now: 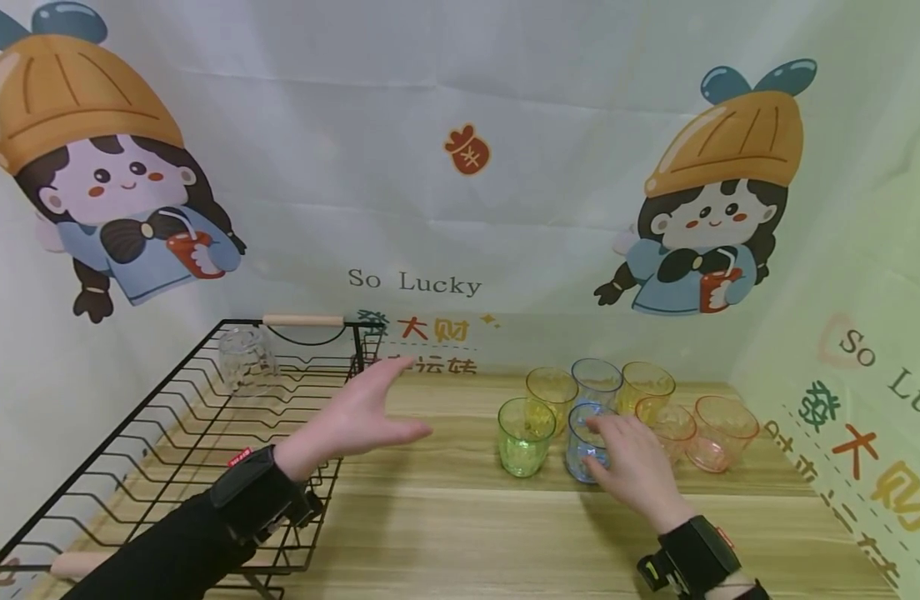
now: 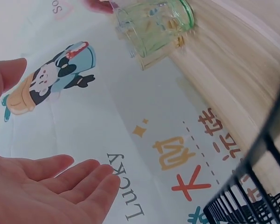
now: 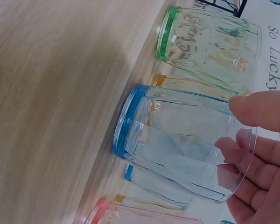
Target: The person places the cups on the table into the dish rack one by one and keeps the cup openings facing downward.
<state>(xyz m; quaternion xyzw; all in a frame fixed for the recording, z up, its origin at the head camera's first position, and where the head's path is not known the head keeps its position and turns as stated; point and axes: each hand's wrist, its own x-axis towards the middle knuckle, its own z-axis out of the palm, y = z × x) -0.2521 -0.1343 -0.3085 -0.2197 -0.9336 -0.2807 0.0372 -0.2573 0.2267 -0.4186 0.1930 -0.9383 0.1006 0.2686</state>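
My right hand (image 1: 634,462) curves round the near blue-tinted drinking glass (image 1: 580,462), which stands upright on the wooden tabletop. In the right wrist view, the thumb overlaps the rim edge of this glass (image 3: 177,140) and the fingers (image 3: 259,168) show partly through its clear wall. Immediately left of it stands a green glass (image 1: 525,442). My left hand (image 1: 355,414) hovers over the right side of a black wire rack (image 1: 205,417), thumb spread from the fingers, holding nothing. A clear glass (image 1: 246,362) sits in the rack's far left corner.
Behind and beside the blue glass are two yellow glasses (image 1: 552,392), another blue glass (image 1: 597,379) and two pink glasses (image 1: 722,433). The rack has wooden handles (image 1: 302,320). A printed cloth (image 1: 535,250) hangs behind and beside the wooden tabletop (image 1: 445,517).
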